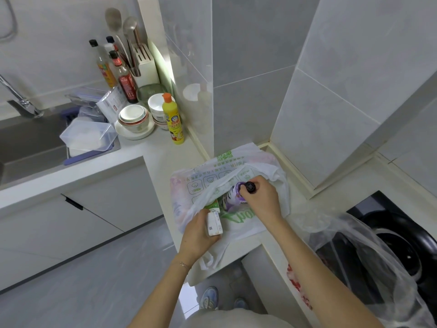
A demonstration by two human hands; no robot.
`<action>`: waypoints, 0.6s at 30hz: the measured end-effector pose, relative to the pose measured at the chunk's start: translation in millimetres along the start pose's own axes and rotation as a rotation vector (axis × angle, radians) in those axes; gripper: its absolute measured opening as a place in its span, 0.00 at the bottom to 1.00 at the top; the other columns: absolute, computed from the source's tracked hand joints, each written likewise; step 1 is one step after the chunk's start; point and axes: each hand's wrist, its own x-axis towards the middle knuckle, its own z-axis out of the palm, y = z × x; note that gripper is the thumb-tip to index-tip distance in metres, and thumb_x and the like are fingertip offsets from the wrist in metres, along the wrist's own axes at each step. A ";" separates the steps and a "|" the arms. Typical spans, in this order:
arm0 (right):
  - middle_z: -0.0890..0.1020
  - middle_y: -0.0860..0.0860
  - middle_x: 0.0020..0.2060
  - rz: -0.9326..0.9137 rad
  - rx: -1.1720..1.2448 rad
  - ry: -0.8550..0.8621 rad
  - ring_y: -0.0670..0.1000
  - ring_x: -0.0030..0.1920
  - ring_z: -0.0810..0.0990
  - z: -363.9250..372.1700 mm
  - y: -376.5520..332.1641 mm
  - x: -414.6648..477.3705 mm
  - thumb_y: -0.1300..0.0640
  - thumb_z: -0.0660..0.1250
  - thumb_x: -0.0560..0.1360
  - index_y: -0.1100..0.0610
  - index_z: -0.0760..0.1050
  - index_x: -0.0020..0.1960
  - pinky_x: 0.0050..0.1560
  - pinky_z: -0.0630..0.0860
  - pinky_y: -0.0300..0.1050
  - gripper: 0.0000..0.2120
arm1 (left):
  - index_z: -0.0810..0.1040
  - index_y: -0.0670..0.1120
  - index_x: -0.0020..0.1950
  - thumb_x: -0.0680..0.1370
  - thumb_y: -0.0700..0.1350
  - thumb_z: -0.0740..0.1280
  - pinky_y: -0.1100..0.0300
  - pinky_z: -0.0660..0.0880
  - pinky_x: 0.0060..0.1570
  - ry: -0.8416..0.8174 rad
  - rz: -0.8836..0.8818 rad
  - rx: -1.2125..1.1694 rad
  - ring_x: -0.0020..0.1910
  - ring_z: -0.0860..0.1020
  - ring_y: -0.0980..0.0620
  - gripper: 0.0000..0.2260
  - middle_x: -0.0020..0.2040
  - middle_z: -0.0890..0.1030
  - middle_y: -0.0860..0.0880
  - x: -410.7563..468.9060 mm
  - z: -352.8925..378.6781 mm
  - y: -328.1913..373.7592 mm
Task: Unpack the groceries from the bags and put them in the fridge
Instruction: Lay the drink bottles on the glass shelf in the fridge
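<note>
1. The person is standing at a corner of the white surface [163,157], and both hands are reaching into a white printed bag [201,185] lying open at lower centre of the frame.
2. The step in hand, as I judge it, is the unpacking: things are coming out of the bag, and nothing is going to a fridge yet. No fridge is showing in the frame.
3. The left hand [198,235] is clenching a small white carton [214,224] at the bag's near edge, its grip wrapping the carton's lower end.
4. The right hand [259,197] is grasping a purple bottle [233,196] by its dark cap [250,187], just inside the mouth of the bag.
5. The bottle is lying tilted, purple and white with dark stripes. Beside it a green package [212,205] is peeking out, partly hidden by the plastic.
6. The next move probably calls for lifting both things clear of the loose plastic, which may be clinging or snagging, then carrying them to the fridge.
7. A second, clear bag [369,256] is resting at lower right, partly over a dark stove [402,245]; its contents are too blurred to tell.
</note>
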 end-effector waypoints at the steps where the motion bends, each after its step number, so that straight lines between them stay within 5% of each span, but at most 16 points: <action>1: 0.81 0.51 0.39 -0.025 -0.012 -0.011 0.51 0.41 0.79 -2.2 -3.4 -0.3 0.55 0.70 0.73 0.59 0.74 0.45 0.40 0.73 0.43 0.08 | 0.68 0.49 0.61 0.69 0.49 0.75 0.58 0.73 0.46 -0.014 -0.002 0.011 0.50 0.75 0.53 0.25 0.53 0.77 0.53 0.8 -0.7 -1.2; 11: 0.76 0.47 0.32 -0.196 0.007 -0.099 0.47 0.33 0.72 15.2 7.0 -15.1 0.54 0.73 0.71 0.58 0.74 0.42 0.36 0.71 0.42 0.10 | 0.67 0.50 0.63 0.68 0.51 0.75 0.57 0.75 0.50 -0.032 -0.013 -0.046 0.53 0.75 0.55 0.28 0.55 0.76 0.55 -1.3 -4.3 -9.2; 14: 0.75 0.47 0.42 -0.227 0.015 -0.066 0.48 0.46 0.72 20.6 14.1 -22.7 0.50 0.75 0.70 0.55 0.76 0.48 0.46 0.71 0.40 0.13 | 0.68 0.50 0.63 0.68 0.49 0.74 0.57 0.75 0.50 -0.011 0.001 -0.080 0.53 0.75 0.56 0.26 0.55 0.76 0.55 -3.5 -1.8 -8.6; 18: 0.69 0.45 0.58 -0.146 0.051 -0.198 0.45 0.61 0.67 28.5 34.4 -30.7 0.50 0.78 0.65 0.49 0.71 0.64 0.61 0.65 0.37 0.30 | 0.69 0.51 0.63 0.67 0.50 0.73 0.55 0.75 0.51 -0.010 -0.005 -0.089 0.54 0.75 0.56 0.27 0.55 0.76 0.56 -3.9 0.2 -10.5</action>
